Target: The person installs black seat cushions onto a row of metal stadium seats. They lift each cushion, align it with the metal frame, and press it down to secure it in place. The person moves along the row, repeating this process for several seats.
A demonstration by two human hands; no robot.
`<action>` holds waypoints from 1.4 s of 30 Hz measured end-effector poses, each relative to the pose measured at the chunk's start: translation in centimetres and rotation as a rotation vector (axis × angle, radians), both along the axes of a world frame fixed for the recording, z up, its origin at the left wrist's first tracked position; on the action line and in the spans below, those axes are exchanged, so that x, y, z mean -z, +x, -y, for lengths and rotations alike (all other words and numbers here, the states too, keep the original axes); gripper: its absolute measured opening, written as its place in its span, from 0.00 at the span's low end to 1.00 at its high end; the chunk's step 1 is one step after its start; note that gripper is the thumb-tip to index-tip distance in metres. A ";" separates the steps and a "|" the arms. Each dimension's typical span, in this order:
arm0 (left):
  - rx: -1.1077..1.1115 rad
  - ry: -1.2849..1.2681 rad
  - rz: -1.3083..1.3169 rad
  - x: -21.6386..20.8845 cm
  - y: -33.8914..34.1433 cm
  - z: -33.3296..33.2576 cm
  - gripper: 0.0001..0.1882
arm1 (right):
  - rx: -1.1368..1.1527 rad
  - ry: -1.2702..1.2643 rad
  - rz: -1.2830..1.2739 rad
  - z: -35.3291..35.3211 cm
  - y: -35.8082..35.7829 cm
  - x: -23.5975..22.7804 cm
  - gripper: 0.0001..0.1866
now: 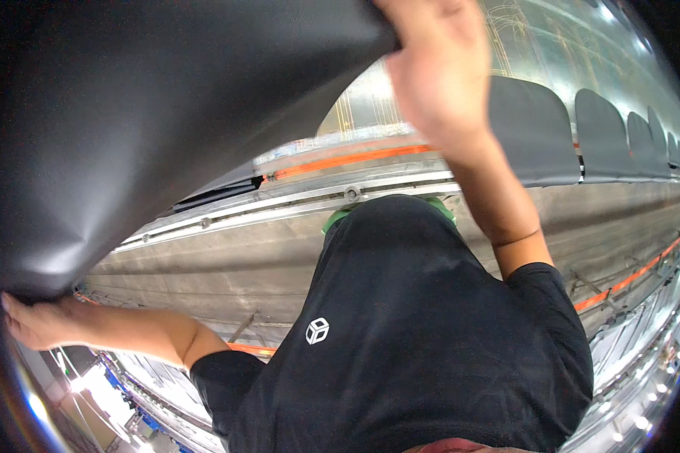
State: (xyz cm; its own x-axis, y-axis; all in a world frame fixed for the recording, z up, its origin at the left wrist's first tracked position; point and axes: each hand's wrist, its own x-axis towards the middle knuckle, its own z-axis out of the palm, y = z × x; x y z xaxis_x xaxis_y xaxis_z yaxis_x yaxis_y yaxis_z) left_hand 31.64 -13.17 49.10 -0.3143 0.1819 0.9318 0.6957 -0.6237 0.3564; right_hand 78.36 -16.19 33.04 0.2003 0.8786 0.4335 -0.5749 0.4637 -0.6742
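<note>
A large, smooth black sheet (166, 113) that looks like leather or a similar pliable material fills the upper left. Its lower corner is in my left hand (38, 321), with the fingers closed on the edge and the material puckering just above them. My right hand (442, 75), smeared by motion, is at the sheet's other edge near the top of the view. The sheet pulls into folds toward that hand, whose fingertips are partly cut off by the frame. Between the two hands the sheet's lower edge hangs in a curve.
Several rounded black panels (527, 132) line the right side along a shiny metallic surface (551, 45). An orange strip (355, 158) and a metal rail (340, 195) run across in front of me. Grey-brown flooring (204, 264) lies below, with another orange strip (635, 278) behind.
</note>
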 end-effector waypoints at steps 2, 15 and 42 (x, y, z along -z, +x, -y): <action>0.005 -0.023 -0.075 -0.2 -0.7 0.6 0.19 | -0.201 0.036 -0.136 -0.2 -0.3 4.4 0.19; 0.193 -0.165 -0.036 10.3 11.3 -3.9 0.29 | 0.340 -0.380 -0.130 4.6 2.7 10.1 0.13; 1.478 -0.274 -0.189 23.2 31.3 10.8 0.13 | -0.264 -0.243 0.119 26.0 43.6 25.6 0.18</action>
State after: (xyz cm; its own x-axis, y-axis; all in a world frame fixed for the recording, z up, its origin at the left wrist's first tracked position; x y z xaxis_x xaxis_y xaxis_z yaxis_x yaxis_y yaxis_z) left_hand 62.92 -23.99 25.90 0.4176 0.3870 0.8221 -0.4296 -0.7131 0.5540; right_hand 121.96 -42.20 7.41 -0.0859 0.9734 0.2122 -0.5645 0.1280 -0.8155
